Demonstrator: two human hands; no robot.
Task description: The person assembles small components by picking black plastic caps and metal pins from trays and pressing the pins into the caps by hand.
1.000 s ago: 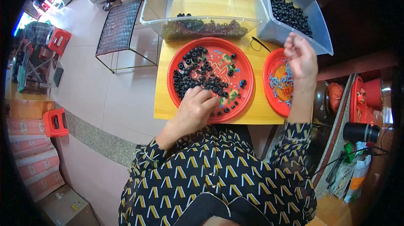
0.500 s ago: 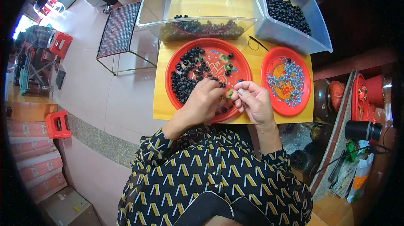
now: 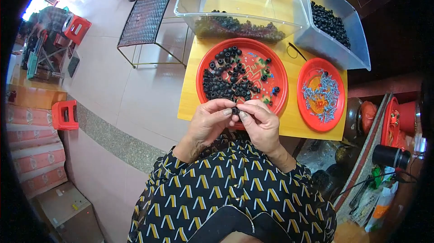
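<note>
My left hand (image 3: 210, 120) and my right hand (image 3: 263, 127) meet at the near edge of a round red tray (image 3: 284, 78). A small black ring-like part (image 3: 235, 111) shows between their fingertips. My left thumb and forefinger pinch it from one side. The right thumb and forefinger are pressed together against its other side; whatever else they hold is too small to make out. Many hollow black parts (image 3: 221, 82) lie in the tray, mostly on its left. One black part with a blue bit (image 3: 275, 90) rests near the tray's right rim.
A smaller red tray (image 3: 304, 111) at the right holds small silvery-blue pieces (image 3: 332, 93). Behind stand a clear bin (image 3: 239, 16) and a translucent bin (image 3: 359, 55), both with black parts. Black-framed glasses (image 3: 296, 50) lie between. A woven stool (image 3: 147, 19) stands left of the yellow table (image 3: 187, 102).
My left hand has come off the heap of parts and met the right hand at the tray's near edge. My right hand has moved nearer to me. The whole view has shifted.
</note>
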